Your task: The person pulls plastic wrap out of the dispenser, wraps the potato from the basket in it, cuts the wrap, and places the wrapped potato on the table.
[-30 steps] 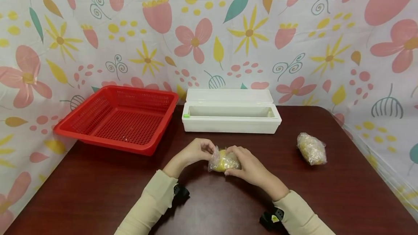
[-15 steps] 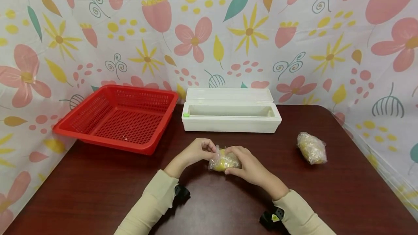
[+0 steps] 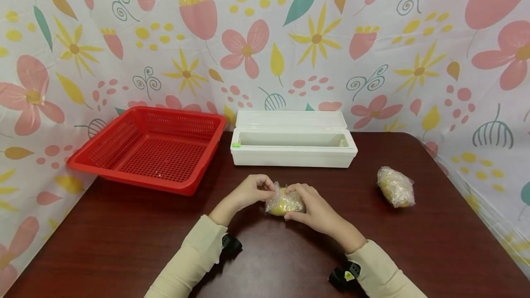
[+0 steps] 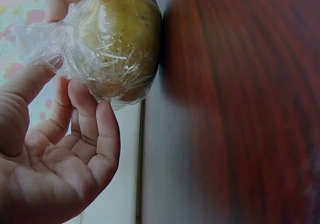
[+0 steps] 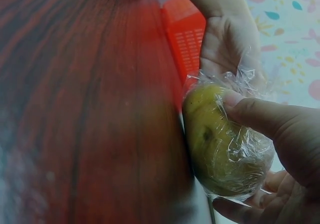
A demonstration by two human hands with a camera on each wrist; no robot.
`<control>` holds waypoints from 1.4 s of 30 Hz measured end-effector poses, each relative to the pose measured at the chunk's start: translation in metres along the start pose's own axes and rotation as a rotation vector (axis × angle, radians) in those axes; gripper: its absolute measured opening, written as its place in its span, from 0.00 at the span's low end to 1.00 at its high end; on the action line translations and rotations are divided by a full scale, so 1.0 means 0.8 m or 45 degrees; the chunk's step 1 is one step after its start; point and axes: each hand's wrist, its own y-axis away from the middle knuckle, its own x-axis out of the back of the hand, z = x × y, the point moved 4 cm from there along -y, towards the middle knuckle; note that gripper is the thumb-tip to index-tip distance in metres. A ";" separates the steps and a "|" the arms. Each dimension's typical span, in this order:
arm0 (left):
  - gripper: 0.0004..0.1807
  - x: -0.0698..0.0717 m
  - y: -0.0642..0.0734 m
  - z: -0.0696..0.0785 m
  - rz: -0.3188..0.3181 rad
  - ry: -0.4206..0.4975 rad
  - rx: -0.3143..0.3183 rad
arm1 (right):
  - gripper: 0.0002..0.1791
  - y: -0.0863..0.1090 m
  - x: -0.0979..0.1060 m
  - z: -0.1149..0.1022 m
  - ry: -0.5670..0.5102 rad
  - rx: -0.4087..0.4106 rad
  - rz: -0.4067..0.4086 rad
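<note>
A yellowish potato wrapped in clear cling film sits on the table between both hands. My right hand holds it from the right; in the right wrist view the thumb presses on its wrapped side and the other fingers curl behind. On the opposite side, my left hand pinches the loose, gathered end of the cling film between thumb and finger. Seen from the left wrist, the potato is covered by wrinkled film, and the left hand's other fingers curl beneath the gathered end.
Another film-wrapped potato lies to the right on the dark red-brown table. Behind the hands is a long white box with its lid raised. A red perforated basket stands at the back left, before a floral curtain.
The left fingers have shifted the gathered film slightly toward the potato, and it stands a bit more upright. The right hand keeps its hold almost without moving.
</note>
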 end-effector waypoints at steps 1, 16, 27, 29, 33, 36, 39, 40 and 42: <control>0.06 0.000 0.000 0.000 0.002 -0.007 -0.005 | 0.28 0.000 0.000 0.000 0.001 -0.002 0.001; 0.08 0.002 0.001 0.005 0.002 -0.016 0.009 | 0.29 -0.001 0.000 0.000 0.020 0.004 0.015; 0.08 0.002 0.001 0.004 0.008 -0.012 0.022 | 0.29 -0.003 -0.002 0.003 0.005 0.004 0.007; 0.08 0.002 0.001 0.004 0.008 -0.015 0.018 | 0.29 -0.003 -0.003 0.003 0.003 0.000 0.004; 0.07 0.000 0.002 0.007 0.009 -0.048 -0.016 | 0.29 -0.002 -0.003 0.003 -0.001 -0.007 0.004; 0.07 -0.001 0.002 0.009 0.014 -0.077 -0.053 | 0.29 -0.002 -0.003 0.003 -0.008 -0.014 0.004; 0.07 -0.002 0.003 0.010 0.031 -0.091 -0.088 | 0.29 -0.001 -0.003 0.003 -0.014 -0.018 0.002; 0.07 -0.002 0.003 0.010 0.037 -0.094 -0.097 | 0.29 -0.001 -0.003 0.003 -0.015 -0.018 0.002; 0.07 -0.003 0.003 0.012 0.048 -0.102 -0.122 | 0.29 -0.001 -0.003 0.003 -0.013 -0.017 0.002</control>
